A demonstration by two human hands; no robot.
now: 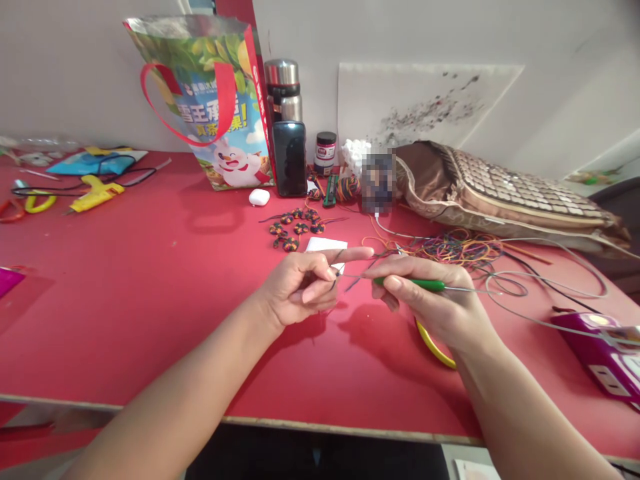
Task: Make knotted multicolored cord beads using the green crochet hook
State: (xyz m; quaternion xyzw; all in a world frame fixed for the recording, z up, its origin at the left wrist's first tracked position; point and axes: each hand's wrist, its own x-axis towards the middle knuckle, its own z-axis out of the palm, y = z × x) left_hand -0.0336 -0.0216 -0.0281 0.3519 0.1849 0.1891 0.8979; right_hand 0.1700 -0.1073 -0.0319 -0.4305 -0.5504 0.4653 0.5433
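My right hand is closed around the green handle of a crochet hook, its thin metal shaft pointing left. At the shaft's left end, my left hand pinches dark yarn between thumb and fingers. The left index finger is stretched out to the right, with a strand of yarn across it. Whether the hook's tip sits inside a loop is too small to tell. Below and behind the hands lie a white paper and scissors with a yellow handle, partly covered by my right hand.
Multicoloured crocheted pieces lie beyond my hands, with a phone upright behind them. Tangled yarn and a cable spread to the right, near a purple power strip. A shopping bag and yellow glue gun are at left.
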